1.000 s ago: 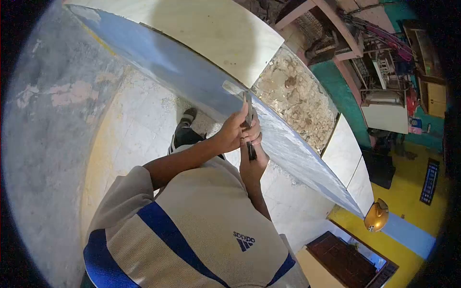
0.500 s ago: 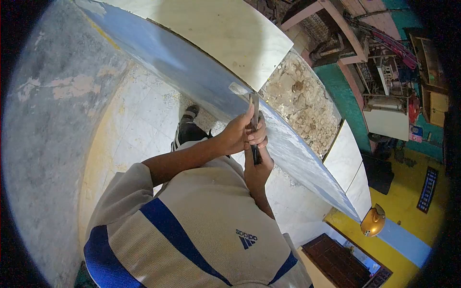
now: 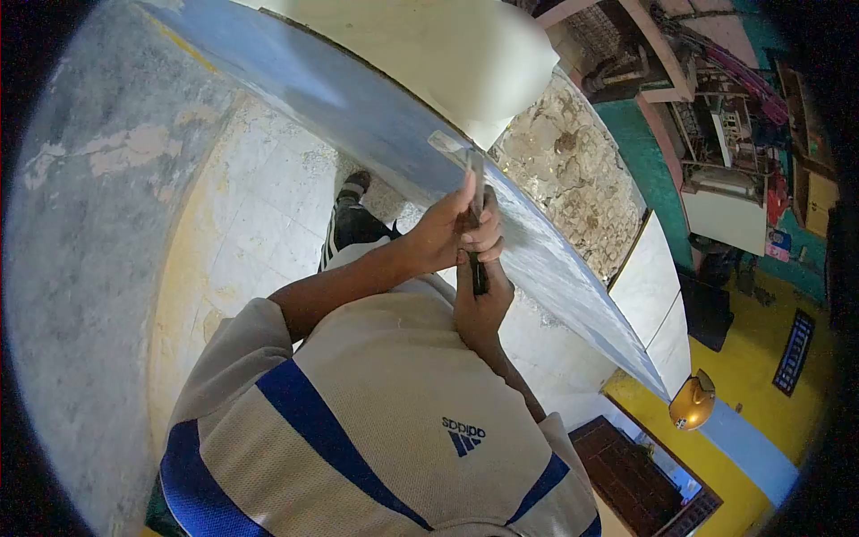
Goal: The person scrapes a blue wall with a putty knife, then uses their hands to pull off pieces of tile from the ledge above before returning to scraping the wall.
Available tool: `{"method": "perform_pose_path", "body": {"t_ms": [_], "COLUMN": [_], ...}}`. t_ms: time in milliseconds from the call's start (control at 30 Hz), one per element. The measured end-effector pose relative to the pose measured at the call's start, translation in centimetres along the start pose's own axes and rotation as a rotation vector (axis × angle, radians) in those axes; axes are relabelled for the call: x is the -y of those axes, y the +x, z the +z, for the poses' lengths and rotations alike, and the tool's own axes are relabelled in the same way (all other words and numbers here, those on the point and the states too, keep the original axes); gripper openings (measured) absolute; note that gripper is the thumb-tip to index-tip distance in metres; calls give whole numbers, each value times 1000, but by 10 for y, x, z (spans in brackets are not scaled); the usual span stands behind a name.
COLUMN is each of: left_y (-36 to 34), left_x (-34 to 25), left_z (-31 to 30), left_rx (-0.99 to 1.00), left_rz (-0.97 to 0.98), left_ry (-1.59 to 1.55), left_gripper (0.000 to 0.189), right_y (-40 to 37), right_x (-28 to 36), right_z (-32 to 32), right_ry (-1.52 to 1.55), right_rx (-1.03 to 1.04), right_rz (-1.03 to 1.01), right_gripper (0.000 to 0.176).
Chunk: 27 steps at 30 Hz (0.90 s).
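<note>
My left hand [image 3: 443, 234] is closed around the metal upper part of a narrow hand tool [image 3: 475, 170] with a dark handle, its thumb lying along the metal. Below it, my right hand [image 3: 485, 313] grips the dark handle, the two hands almost against each other. The tool points away from my body, its tip close to the top edge of a blue-painted low wall [image 3: 376, 143]. Just past the tip lie the corner of a white tile [image 3: 420, 63] and a patch of rough, broken mortar [image 3: 568, 170]. The tip's exact shape is blurred.
More white tiles [image 3: 653, 277] continue along the wall top to the right, where a gold-coloured rounded object [image 3: 693, 400] sits at its end. A grey wall [image 3: 80, 268] stands at left. Beyond the mortar are shelves with clutter [image 3: 725, 134]. A dark doorway panel [image 3: 631, 474] shows lower right.
The view has shifted slightly, and the tool with both hands appears a little higher in it. Both hands keep their grip. The near tile corner looks brighter and washed out.
</note>
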State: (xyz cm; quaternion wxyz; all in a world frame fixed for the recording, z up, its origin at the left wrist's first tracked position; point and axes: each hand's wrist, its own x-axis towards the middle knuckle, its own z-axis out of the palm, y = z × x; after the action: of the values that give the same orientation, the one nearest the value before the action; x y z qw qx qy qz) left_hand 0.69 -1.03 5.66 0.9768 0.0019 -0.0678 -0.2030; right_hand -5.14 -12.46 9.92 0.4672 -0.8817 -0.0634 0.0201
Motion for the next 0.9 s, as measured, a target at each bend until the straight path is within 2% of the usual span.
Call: {"method": "perform_pose_path", "body": {"t_ms": [133, 233, 333, 567, 733, 767, 833, 867, 900], "left_y": [4, 0, -4, -4, -2, -1, 3, 3, 1], "left_x": [-23, -27, -13, -2, -8, -7, -17, -19, -21], "left_z": [6, 4, 4, -3, 2, 2, 1, 1, 2], "left_rx": [20, 70, 20, 15, -27, -23, -57, -70, -45], "left_rz": [131, 108, 7, -79, -44, -40, 87, 144, 141], "left_ry": [6, -1, -21, 28, 77, 78, 89, 95, 73], "left_gripper": [55, 55, 55, 58, 58, 57, 54, 53, 52], "right_y": [19, 19, 7, -7, -5, -3, 7, 14, 12], "right_x": [6, 14, 11, -1, 7, 6, 6, 15, 15], "right_z": [13, 13, 5, 7, 13, 14, 15, 16, 15], "right_ry": [71, 79, 40, 31, 86, 68, 27, 136, 110], "right_rx": [0, 13, 22, -31, -76, -72, -79, -29, -29], "right_rz": [-82, -71, -30, 20, 3, -53, -160, -36, -48], "right_gripper": [13, 12, 11, 10, 10, 11, 13, 15, 15]}}
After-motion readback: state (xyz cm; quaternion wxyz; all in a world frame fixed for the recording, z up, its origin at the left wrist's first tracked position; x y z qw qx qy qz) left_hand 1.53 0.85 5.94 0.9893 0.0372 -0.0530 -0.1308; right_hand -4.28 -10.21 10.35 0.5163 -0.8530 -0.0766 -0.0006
